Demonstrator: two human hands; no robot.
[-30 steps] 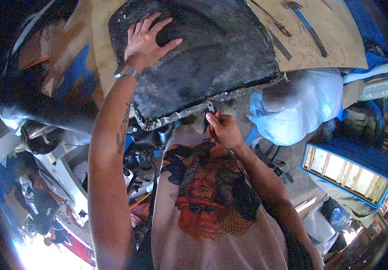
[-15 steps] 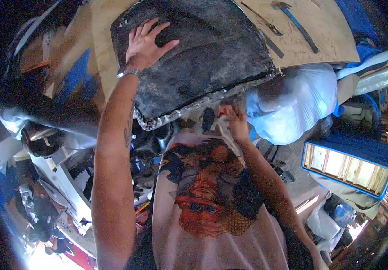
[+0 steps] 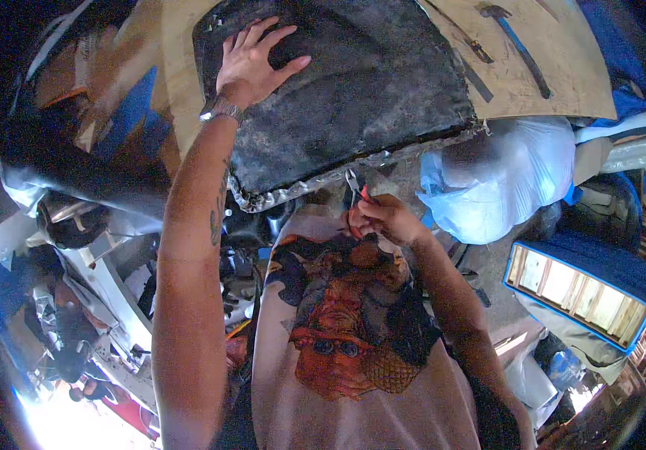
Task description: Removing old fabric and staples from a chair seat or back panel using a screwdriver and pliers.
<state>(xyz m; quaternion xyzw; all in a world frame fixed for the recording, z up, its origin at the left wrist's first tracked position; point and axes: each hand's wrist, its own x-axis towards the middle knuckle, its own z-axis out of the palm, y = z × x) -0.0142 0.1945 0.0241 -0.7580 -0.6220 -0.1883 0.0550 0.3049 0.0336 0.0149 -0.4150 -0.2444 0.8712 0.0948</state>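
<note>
My left hand [image 3: 255,66] lies with spread fingers on a black fabric-covered panel [image 3: 345,97], near its left side. The panel rests on a wooden worktop [image 3: 563,71], and its near edge carries a ragged pale strip. In my right hand [image 3: 389,218] is a pair of pliers [image 3: 365,196] with red handles. The metal jaws point away from me, close to the panel's near edge; whether they touch it I cannot tell.
A hammer [image 3: 518,49] with a blue handle and a slim dark tool [image 3: 476,46] lie right of the panel. A bulging translucent plastic bag [image 3: 499,180] hangs at the near right. Further right stands a blue-covered piece with wooden slats [image 3: 581,289].
My right hand has come nearer to me and slightly left, and the pliers now show clearly. My left hand stays flat on the panel. The whole view has shifted slightly.
</note>
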